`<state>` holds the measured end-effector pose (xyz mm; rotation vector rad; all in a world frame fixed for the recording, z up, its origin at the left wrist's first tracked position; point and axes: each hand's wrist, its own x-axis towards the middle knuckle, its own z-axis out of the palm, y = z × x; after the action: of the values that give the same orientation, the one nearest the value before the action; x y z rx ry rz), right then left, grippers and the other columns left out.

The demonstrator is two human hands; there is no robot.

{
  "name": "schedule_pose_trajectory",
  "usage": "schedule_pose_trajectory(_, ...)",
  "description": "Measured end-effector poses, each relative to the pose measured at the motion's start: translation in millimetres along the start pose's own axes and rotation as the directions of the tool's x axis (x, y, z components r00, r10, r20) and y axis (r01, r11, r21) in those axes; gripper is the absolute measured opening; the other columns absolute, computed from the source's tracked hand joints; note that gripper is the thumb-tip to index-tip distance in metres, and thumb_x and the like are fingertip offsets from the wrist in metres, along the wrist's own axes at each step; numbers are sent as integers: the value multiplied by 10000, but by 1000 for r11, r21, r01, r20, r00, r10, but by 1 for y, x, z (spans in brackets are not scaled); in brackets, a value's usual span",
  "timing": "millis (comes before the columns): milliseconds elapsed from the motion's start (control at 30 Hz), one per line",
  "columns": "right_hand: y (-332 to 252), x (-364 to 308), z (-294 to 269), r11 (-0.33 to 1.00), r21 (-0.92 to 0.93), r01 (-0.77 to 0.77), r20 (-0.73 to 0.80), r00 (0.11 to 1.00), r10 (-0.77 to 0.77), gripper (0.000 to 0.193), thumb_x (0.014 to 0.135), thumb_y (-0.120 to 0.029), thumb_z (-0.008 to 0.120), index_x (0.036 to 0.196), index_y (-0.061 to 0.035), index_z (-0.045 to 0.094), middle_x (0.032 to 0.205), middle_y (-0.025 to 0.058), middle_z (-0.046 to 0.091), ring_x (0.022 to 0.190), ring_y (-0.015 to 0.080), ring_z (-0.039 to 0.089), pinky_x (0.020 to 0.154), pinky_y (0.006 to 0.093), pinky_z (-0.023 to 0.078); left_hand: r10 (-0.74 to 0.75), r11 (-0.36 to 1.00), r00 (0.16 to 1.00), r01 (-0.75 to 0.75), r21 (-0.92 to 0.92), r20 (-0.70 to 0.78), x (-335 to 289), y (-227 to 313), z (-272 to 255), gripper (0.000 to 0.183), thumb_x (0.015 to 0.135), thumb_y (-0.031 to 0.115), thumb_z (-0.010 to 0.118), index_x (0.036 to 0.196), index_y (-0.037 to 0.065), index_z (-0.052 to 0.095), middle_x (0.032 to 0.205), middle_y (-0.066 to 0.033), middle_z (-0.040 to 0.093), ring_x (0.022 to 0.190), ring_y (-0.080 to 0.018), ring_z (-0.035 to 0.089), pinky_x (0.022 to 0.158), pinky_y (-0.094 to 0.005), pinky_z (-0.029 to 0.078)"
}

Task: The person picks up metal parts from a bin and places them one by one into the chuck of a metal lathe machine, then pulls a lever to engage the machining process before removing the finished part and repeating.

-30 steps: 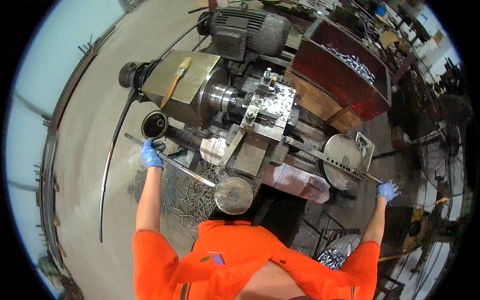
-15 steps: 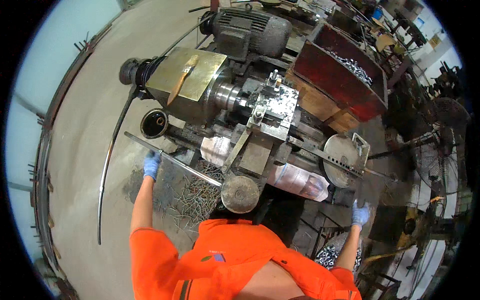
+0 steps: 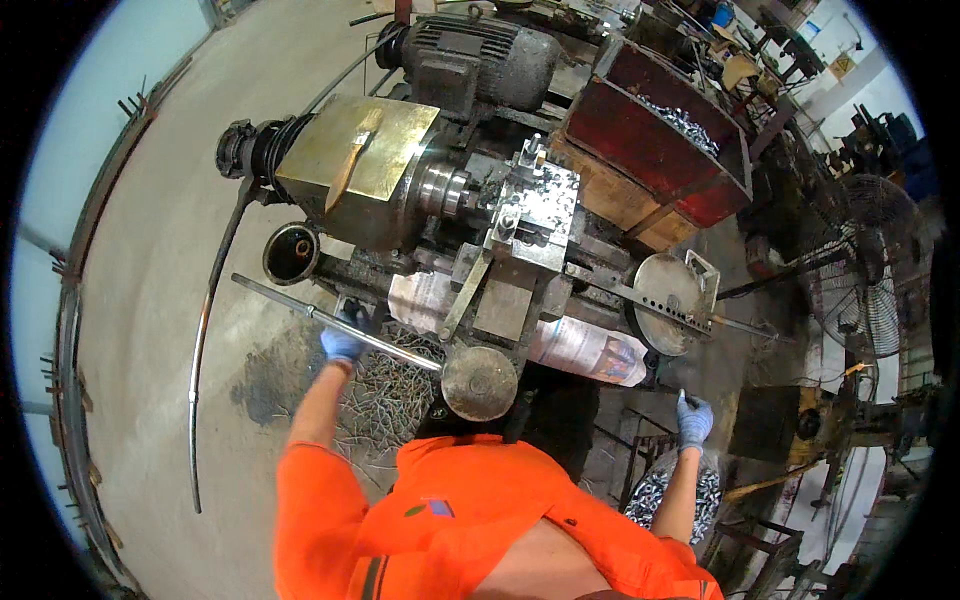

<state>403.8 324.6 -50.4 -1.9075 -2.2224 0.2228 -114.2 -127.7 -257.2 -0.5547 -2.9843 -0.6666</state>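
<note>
In a blue glove, my left hand [image 3: 343, 343] is at a long metal rod [image 3: 395, 350]. The rod crosses the glove, and dark fingertips show beyond it; whether they grip it is unclear. The rod's near end meets a round metal disc [image 3: 480, 384] close to my body. My right hand [image 3: 694, 422], also gloved, is out to the right with one digit extended and nothing visible in it. Ahead stands a lathe-like machine with a shiny spindle [image 3: 443, 190] and a tool block [image 3: 538, 215] covered in metal bits.
A brush [image 3: 352, 165] lies on the brass-coloured cover [image 3: 310, 150]. A red bin [image 3: 650, 130] holds small metal parts at the far right; more fill a basket [image 3: 675, 495] by my right forearm. Metal shavings [image 3: 385, 400] litter the floor. A fan [image 3: 865, 270] stands right.
My left hand has shifted right along the rod, nearer the disc. My right hand has moved slightly left, and the whole view has shifted a little.
</note>
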Motion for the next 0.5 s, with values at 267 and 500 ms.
schedule_pose_trajectory(267,-29,24,-37,957,95,274,-228,942,-247,271,712,-262,717,792,-7,676,766,141,661,707,250,635,707,318,477,-61,964,953,-21,264,296,11,32,-67,383,746,454,526,900,128,656,881,-127,651,833,-317,621,688,-399,493)
schedule_pose_trajectory(500,-246,10,-77,632,358,688,-189,716,-672,208,725,-213,702,791,-20,666,800,122,652,699,240,619,702,321,473,-55,932,901,-108,345,431,3,12,-107,363,800,426,507,887,99,639,857,-152,643,807,-326,618,710,-425,484)
